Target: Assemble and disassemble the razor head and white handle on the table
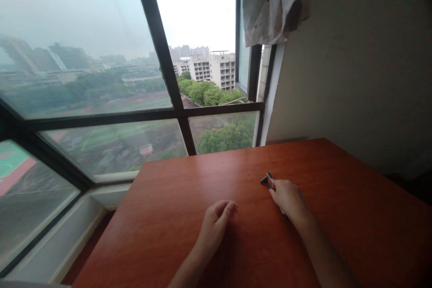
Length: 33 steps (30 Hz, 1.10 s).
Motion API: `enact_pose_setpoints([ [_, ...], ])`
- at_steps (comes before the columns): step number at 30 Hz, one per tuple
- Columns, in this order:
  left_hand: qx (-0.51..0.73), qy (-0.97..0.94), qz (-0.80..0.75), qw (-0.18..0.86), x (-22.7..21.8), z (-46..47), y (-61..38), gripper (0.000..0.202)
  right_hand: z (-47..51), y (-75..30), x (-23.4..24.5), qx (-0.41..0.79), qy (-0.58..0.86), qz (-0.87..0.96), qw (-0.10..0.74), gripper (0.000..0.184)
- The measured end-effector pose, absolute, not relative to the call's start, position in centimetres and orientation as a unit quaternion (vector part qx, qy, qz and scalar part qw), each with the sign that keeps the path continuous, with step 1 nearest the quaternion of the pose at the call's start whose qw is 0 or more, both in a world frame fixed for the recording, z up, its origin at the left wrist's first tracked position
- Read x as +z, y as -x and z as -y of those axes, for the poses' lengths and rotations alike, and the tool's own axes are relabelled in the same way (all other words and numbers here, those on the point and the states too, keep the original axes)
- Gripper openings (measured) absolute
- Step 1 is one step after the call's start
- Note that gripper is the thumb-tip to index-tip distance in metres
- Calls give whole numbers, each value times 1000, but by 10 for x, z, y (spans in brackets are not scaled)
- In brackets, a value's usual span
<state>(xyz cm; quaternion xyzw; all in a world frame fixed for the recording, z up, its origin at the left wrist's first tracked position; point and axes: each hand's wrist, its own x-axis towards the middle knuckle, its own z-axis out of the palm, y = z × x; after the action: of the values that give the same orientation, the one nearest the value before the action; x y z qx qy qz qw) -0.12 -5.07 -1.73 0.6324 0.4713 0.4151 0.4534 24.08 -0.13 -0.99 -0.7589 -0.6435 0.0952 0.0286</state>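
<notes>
My right hand [288, 198] rests on the reddish-brown wooden table [168, 216], fingers closed over a small dark tool [267, 179]. The tool's dark head and a silvery tip stick out beyond my fingertips; its handle runs under the hand. Lying a short way to the left, my left hand [216, 222] has its fingers curled loosely into the palm and nothing visible in it. The hands are apart, both near the table's middle.
A large dark-framed window [168, 76] runs along the table's far and left side, looking down on buildings and trees. A pale cloth [270, 0] hangs at the top right beside a beige wall [354, 76]. The table's left edge drops toward a white sill [84, 225].
</notes>
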Motion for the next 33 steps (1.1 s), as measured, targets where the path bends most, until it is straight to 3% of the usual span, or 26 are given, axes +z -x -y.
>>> enact_pose_setpoints([
  [14,408,-642,-480,436,-22,49,2,33,0,-240,-10,78,757,647,40,21],
  [19,406,-639,-492,430,-27,45,4,29,0,-227,-10,90,717,667,183,20],
  [24,423,-626,-487,438,-28,42,6,30,16,-178,-11,245,555,712,353,22],
  [33,449,-598,-481,459,-24,37,8,35,23,-139,-21,348,502,674,416,27],
])
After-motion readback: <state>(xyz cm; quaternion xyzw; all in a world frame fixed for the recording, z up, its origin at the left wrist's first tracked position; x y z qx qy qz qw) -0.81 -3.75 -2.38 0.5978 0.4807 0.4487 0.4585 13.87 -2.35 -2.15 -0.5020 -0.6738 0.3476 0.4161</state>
